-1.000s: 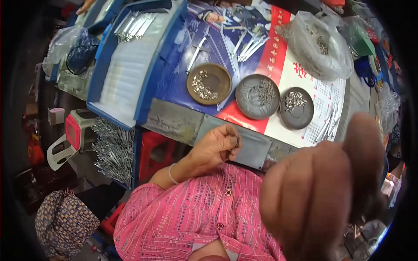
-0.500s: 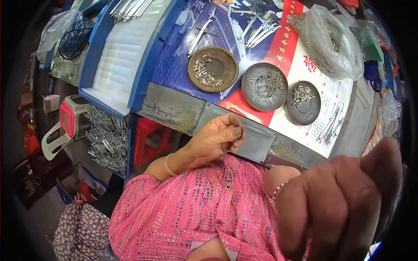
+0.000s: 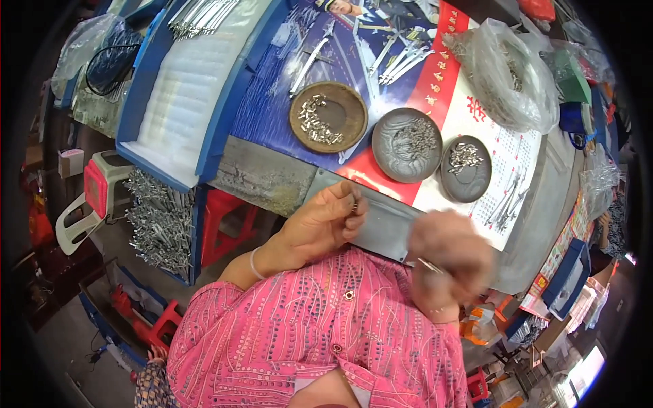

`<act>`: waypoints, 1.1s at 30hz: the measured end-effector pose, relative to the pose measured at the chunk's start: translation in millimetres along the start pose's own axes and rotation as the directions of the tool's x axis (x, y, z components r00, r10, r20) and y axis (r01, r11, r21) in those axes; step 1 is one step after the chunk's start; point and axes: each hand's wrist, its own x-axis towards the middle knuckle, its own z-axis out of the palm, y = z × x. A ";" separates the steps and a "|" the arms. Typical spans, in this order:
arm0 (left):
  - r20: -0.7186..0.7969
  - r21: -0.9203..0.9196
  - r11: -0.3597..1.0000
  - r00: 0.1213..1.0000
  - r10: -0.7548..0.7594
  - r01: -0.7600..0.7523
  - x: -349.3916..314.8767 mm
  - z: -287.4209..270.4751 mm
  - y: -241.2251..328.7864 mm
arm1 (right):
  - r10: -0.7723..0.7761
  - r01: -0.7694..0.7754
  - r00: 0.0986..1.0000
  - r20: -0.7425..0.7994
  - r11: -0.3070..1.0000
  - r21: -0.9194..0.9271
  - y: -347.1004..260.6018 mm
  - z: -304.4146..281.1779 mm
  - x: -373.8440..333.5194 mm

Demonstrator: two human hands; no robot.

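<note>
My right hand (image 3: pixel 454 253), grip unclear, has dropped within reach of my left hand (image 3: pixel 323 219), which pinches a tiny dark piece (image 3: pixel 355 205) by the grey worktop's (image 3: pixel 262 175) near edge.

Bare left hand (image 3: pixel 320 224) was held half-curled, fingers (image 3: pixel 335 195) bent inward; bare right hand (image 3: pixel 450 253) was seen curled, much blurred.

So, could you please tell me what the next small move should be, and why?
I'd suggest easing the right hand toward the left hand: the two are apart, the left seems to pinch a small dark piece at its fingertips, and a thin shiny piece shows at the right, though blur hides what it is.
</note>
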 end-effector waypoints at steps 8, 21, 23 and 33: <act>-0.052 -0.014 1.000 0.999 -0.013 0.013 8.8 6.7 -8.5 | -0.103 0.139 0.990 0.099 0.861 -0.490 43.8 9.6 -24.3; 0.021 0.055 0.998 1.000 -0.023 0.022 13.1 7.3 -12.9 | -0.224 0.263 0.964 0.142 0.740 -0.620 46.6 1.1 -24.1; -0.020 0.092 0.996 1.000 0.007 -0.005 13.8 4.5 -16.5 | -0.170 0.206 0.979 0.117 0.802 -0.561 43.2 0.0 -23.4; 0.091 0.044 0.999 0.995 -0.031 0.027 22.6 6.8 -20.5 | -0.134 0.121 0.991 0.005 0.874 -0.470 49.5 -5.8 -29.1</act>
